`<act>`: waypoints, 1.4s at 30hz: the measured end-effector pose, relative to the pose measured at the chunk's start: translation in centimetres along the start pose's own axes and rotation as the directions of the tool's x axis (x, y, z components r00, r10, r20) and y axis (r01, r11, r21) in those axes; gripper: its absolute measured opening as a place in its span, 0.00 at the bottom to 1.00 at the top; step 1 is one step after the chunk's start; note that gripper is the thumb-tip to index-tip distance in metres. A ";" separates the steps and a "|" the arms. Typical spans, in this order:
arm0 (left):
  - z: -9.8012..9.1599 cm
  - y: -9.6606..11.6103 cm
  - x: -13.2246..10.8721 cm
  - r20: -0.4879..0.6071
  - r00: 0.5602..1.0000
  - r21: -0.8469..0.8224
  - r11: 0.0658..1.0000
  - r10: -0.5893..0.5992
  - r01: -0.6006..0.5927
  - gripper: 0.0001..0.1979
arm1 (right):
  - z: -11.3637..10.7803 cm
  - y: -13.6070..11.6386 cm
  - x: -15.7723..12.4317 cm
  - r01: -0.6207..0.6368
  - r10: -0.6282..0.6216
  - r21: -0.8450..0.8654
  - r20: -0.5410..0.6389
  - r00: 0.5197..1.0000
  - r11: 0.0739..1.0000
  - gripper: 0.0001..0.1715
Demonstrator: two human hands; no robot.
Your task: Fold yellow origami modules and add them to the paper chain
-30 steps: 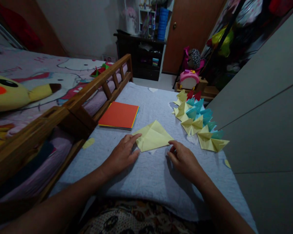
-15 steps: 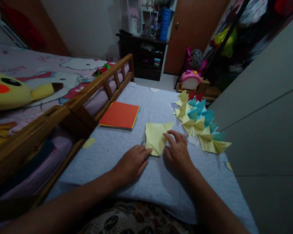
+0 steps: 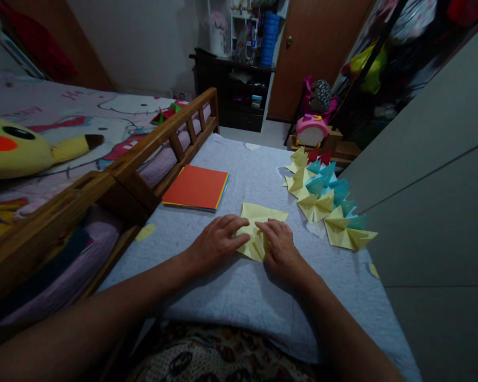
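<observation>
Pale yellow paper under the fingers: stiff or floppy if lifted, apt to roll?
The pale yellow paper is likely light and somewhat floppy, being a thin sheet. Creases at its near end may stiffen it there. It probably won't roll: it lies mostly flat on the blue-grey cloth.

Creased yellow paper lies on bluish cloth.

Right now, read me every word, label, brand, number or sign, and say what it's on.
"H" in pink on the bedspread; the letters after it are too blurred to read.
Another pink word nearby on the bedspread: too blurred to read.
Dark cabinet: any print on or in it is too small to read.
Yellow paper, orange-topped paper stack and folded paper pieces: no text visible.
</observation>
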State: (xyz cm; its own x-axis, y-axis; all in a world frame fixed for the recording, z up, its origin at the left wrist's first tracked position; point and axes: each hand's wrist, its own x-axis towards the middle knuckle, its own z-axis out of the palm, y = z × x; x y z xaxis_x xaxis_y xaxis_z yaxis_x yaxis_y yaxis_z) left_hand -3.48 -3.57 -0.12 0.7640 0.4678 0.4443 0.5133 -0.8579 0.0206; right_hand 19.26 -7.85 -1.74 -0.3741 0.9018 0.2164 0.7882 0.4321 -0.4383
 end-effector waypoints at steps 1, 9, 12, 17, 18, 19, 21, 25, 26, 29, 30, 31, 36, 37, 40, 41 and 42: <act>-0.1 -0.1 0.4 0.009 0.999 -0.020 0.998 0.052 -0.052 0.08 | -0.2 0.0 0.1 0.013 -0.013 0.011 -0.018 1.000 1.000 0.39; -1.2 -0.1 1.9 -0.097 0.952 0.087 0.955 0.292 -0.284 0.13 | -1.6 0.6 -0.1 0.048 -0.064 -0.060 -0.315 0.947 0.997 0.13; -0.6 0.2 1.4 -0.124 0.945 0.095 0.952 0.303 -0.292 0.14 | -1.6 1.4 -0.6 0.062 -0.089 -0.086 -0.367 0.926 0.994 0.15; 0.6 0.5 0.8 -0.003 0.967 0.039 0.966 0.254 -0.254 0.14 | -1.3 2.6 -1.0 -0.021 0.000 -0.090 -0.235 0.972 0.996 0.14; 0.7 0.5 0.7 0.010 0.973 0.006 0.973 0.232 -0.232 0.14 | -1.3 2.8 -1.0 -0.040 0.021 -0.090 -0.204 0.979 0.995 0.15; 0.9 0.5 0.6 0.022 0.979 -0.035 0.979 0.203 -0.202 0.14 | -1.3 2.8 -1.1 -0.054 0.038 -0.090 -0.176 0.984 0.994 0.15; 1.1 0.4 0.5 0.038 0.991 -0.137 0.983 0.128 -0.122 0.12 | -1.5 2.7 -1.2 -0.070 0.057 -0.100 -0.125 0.991 0.993 0.20; 1.3 0.1 0.3 0.049 0.998 -0.379 0.924 -0.030 0.046 0.06 | -1.9 1.7 -1.3 -0.060 0.052 -0.111 -0.072 0.996 0.992 0.28; 1.3 0.1 0.3 0.059 0.996 -0.428 0.900 -0.070 0.089 0.06 | -2.0 1.5 -1.3 -0.050 0.042 -0.102 -0.072 0.997 0.994 0.25; 1.4 0.0 0.4 0.097 0.979 -0.521 0.829 -0.178 0.202 0.05 | -1.9 1.1 -1.2 -0.020 0.016 -0.057 -0.075 0.997 0.998 0.10; 1.4 -0.1 0.5 0.107 0.972 -0.541 0.808 -0.209 0.233 0.05 | -1.8 1.2 -1.2 -0.025 0.021 -0.044 -0.077 0.997 0.999 0.07; 1.4 -0.2 0.5 0.117 0.964 -0.558 0.787 -0.239 0.263 0.06 | -1.7 1.3 -1.1 -0.040 0.037 -0.035 -0.078 0.996 0.999 0.05; 1.4 -0.9 0.9 0.161 0.910 -0.596 0.698 -0.381 0.398 0.07 | -1.7 2.3 -1.2 -0.149 0.150 0.012 -0.056 0.987 0.989 0.04; 1.3 -1.0 0.9 0.170 0.903 -0.596 0.688 -0.395 0.414 0.08 | -1.8 2.5 -1.2 -0.161 0.162 0.025 -0.046 0.986 0.987 0.05; 1.0 -1.0 0.9 0.184 0.895 -0.590 0.683 -0.405 0.430 0.10 | -1.7 2.7 -1.2 -0.182 0.184 0.038 -0.059 0.981 0.983 0.06; 1.0 -1.0 0.8 0.174 0.907 -0.584 0.701 -0.384 0.409 0.10 | -1.7 2.7 -1.2 -0.185 0.186 0.026 -0.082 0.979 0.982 0.06; 0.9 -0.8 0.7 0.151 0.927 -0.574 0.733 -0.344 0.365 0.09 | -1.6 2.7 -1.2 -0.187 0.186 0.005 -0.110 0.976 0.982 0.07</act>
State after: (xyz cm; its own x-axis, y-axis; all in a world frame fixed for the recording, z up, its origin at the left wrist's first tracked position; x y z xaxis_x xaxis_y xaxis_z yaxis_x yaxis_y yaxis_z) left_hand -2.99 -2.29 -0.66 0.5908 0.7605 0.2696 0.4310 -0.5799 0.6913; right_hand 22.62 -7.78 -1.77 -0.1648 0.9602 0.2256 0.8417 0.2561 -0.4753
